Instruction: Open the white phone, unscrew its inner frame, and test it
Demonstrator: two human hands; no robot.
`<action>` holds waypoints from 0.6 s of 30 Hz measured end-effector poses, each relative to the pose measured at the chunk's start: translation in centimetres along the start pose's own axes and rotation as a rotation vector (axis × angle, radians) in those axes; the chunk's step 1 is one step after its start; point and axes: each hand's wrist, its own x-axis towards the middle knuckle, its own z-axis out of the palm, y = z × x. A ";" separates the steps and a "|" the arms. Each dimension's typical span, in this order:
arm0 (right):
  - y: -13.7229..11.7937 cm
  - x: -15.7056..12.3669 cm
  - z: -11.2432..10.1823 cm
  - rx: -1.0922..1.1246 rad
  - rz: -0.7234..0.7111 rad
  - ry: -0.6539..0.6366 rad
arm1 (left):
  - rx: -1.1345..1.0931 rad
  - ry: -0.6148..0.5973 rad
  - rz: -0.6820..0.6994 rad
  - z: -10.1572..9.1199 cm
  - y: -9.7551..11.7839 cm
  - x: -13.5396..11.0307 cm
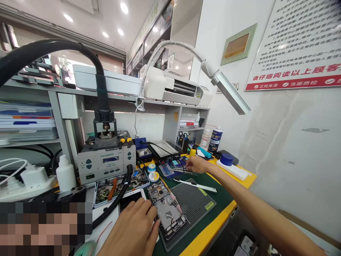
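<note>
My left hand [135, 222] lies palm down at the left edge of an opened phone [167, 209], its fingers slightly bent and the thumb apart. Under and beyond it is a white-framed phone [133, 197], partly covered. The opened phone shows its inner frame and parts, resting on a grey perforated mat [193, 199]. Farther back, my right hand [197, 164] reaches down to the yellow tabletop's far side, fingers drawn together; whatever is between them is hidden. Tweezers [183, 171] lie just below those fingers, and a yellow-capped bottle [192, 152] stands behind.
A white-handled brush [197, 185] lies across the mat. Left stand a soldering station [106, 161], a tray of circuit boards [122, 186] and a black hose [122, 199]. Small round tins [153, 176] sit behind the phone. A spray can [215, 140] and lamp [231, 92] are at right.
</note>
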 end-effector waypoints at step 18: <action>-0.3 -7.8 1.2 -0.042 -0.018 0.033 | -0.016 0.005 0.007 -0.1 0.2 -0.2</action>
